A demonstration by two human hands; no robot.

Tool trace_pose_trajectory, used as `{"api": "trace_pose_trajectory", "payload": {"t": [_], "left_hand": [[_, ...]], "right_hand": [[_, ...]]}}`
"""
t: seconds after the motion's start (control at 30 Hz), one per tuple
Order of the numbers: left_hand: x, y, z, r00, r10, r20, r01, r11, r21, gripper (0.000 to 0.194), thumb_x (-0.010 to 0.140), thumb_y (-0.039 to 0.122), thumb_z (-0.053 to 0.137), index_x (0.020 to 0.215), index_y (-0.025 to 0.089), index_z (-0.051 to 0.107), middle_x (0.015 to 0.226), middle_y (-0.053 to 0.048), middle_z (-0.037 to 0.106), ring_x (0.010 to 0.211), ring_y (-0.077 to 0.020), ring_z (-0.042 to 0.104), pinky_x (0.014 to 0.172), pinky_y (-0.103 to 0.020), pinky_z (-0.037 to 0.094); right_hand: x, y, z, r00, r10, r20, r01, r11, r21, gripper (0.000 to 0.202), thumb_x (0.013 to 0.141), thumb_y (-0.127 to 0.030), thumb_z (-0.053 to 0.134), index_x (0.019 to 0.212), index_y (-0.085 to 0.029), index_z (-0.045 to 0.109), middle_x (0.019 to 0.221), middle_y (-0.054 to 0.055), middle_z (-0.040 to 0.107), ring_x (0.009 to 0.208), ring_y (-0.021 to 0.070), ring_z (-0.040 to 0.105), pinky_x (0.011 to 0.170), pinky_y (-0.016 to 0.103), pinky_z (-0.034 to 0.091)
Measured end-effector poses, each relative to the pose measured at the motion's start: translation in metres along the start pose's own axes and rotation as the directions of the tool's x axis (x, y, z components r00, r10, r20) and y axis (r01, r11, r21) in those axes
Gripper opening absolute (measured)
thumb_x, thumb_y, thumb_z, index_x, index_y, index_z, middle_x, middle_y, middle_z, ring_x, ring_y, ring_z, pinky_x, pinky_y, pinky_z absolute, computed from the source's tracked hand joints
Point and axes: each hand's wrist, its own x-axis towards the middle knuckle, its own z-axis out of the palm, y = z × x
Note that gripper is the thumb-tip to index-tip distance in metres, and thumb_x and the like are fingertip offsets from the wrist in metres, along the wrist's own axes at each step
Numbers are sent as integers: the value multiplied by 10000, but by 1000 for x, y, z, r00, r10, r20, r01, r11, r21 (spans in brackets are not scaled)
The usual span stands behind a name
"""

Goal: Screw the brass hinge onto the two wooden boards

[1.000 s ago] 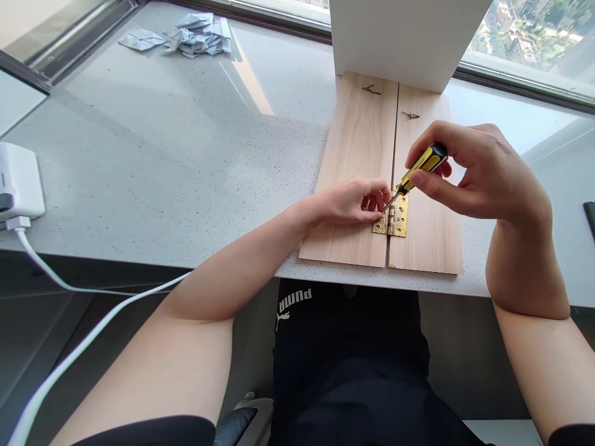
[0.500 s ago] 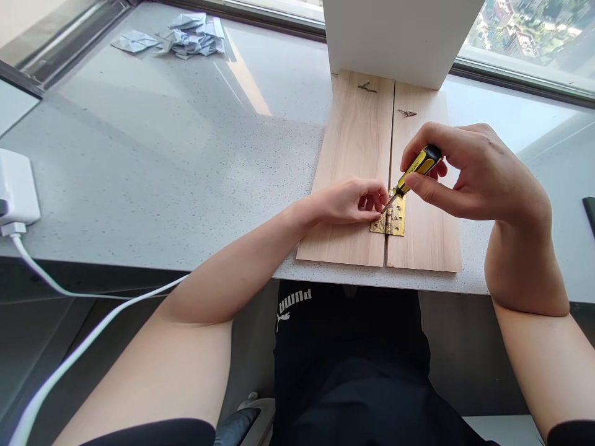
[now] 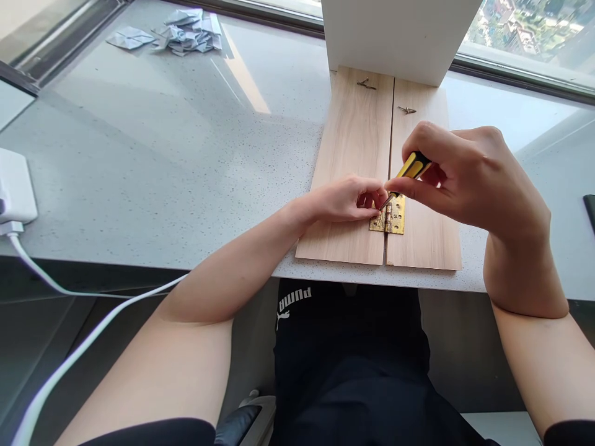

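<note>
— What are you holding?

— My right hand (image 3: pixel 471 176) is closed round a screwdriver (image 3: pixel 413 165), its yellow-and-black handle slanting down to a thin metal shank. My left hand (image 3: pixel 346 199) is half curled, thumb and fingertips close together at the tip; whether they pinch anything, I can't tell

— And the hinge (image 3: pixel 396 215)?

— Brassy, flat and pierced with holes, its leaves laid across the narrow gap between the left board (image 3: pixel 356 136) and the right board (image 3: pixel 425 244), near their front ends. My fingers cover some of its left leaf. Both boards are smooth, pale wood with soft grain and square-cut edges; slim metal screws (image 3: pixel 366 83) lie towards the far end of the left one

— How much room is there?

— The boards stop just inside the front edge of the speckled, glossy worktop (image 3: pixel 186 155). Beyond them a white upright panel (image 3: pixel 395 37) limits reach; to my left, a broad smooth stretch runs out to the folded papers (image 3: pixel 190 34)
</note>
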Motion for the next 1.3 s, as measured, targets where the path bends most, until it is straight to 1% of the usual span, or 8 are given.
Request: {"api": "trace_pose_trajectory", "payload": {"t": [0.13, 0.3, 0.53, 0.77, 0.9, 1.0, 1.17, 1.3], "left_hand": [[0, -6, 1, 1000, 11, -8, -11, 1000, 3, 94, 1034, 240, 791, 1111, 208, 835, 950, -33, 826, 818, -193, 752, 772, -332, 610], [3, -17, 2, 998, 65, -22, -66, 997, -37, 102, 1009, 226, 896, 1104, 207, 862, 1018, -58, 886, 873, -200, 811, 799, -321, 654], [-3, -15, -3, 995, 99, -30, -102, 991, -90, 86, 1049, 282, 906, 1069, 200, 888, 1080, -88, 926, 1006, -229, 888, 916, -352, 735], [-3, -13, -11, 978, 115, -175, -114, 993, 16, 126, 1026, 303, 890, 1112, 213, 875, 1048, -81, 912, 1013, -255, 883, 880, -344, 734], [-1, -17, -15, 933, 161, -321, -152, 987, 53, 128, 1029, 313, 861, 1118, 221, 856, 1043, -87, 891, 1007, -267, 875, 863, -374, 729], [-1, -19, -16, 906, 159, -393, -139, 987, 77, 133, 1032, 310, 831, 1130, 221, 849, 1046, -81, 889, 1018, -263, 875, 903, -394, 732], [-1, -19, -16, 882, 148, -448, -123, 989, 84, 111, 1045, 301, 819, 1124, 226, 838, 1019, -72, 881, 992, -250, 867, 927, -398, 723], [0, -22, -17, 883, 167, -439, -146, 986, 81, 80, 1051, 297, 826, 1109, 243, 828, 1015, -67, 872, 974, -246, 853, 906, -395, 714]], "right_hand": [[2, -8, 3, 998, 56, -14, -57, 993, -99, 570, 1245, -803, 533, 1009, -299, 654, 721, -11, 549, 588, 220, 413, 593, 430, 317], [9, -16, 5, 1000, 11, 15, -12, 1000, 17, 535, 1343, -510, 294, 1446, -268, 759, 1269, 108, 820, 914, 256, 755, 880, 435, 612], [9, 2, 11, 999, -9, -43, 10, 999, 41, 288, 1222, -561, 718, 1419, -381, 826, 1040, 43, 838, 882, 271, 777, 843, 413, 646], [8, -10, 12, 984, -172, -50, 176, 979, 104, 526, 1273, -177, 350, 1681, -218, 680, 1335, 115, 809, 1158, 277, 822, 1059, 497, 703], [8, -9, 14, 982, -170, -87, 177, 980, 86, 293, 1270, -318, 659, 1548, -340, 750, 1130, 22, 860, 954, 237, 831, 887, 399, 665], [7, -9, 13, 994, -84, -64, 80, 994, -72, 258, 1297, -481, 615, 1270, -280, 775, 991, 42, 801, 810, 249, 738, 697, 415, 540], [6, -11, 14, 1000, 20, -15, -19, 999, 51, 270, 1301, -351, 443, 1363, -277, 695, 1305, 110, 811, 994, 264, 803, 902, 442, 671], [5, -9, 17, 1000, 8, 17, -9, 995, 96, 225, 1313, -430, 506, 1406, -309, 672, 1173, 57, 824, 997, 249, 827, 926, 415, 707]]}}
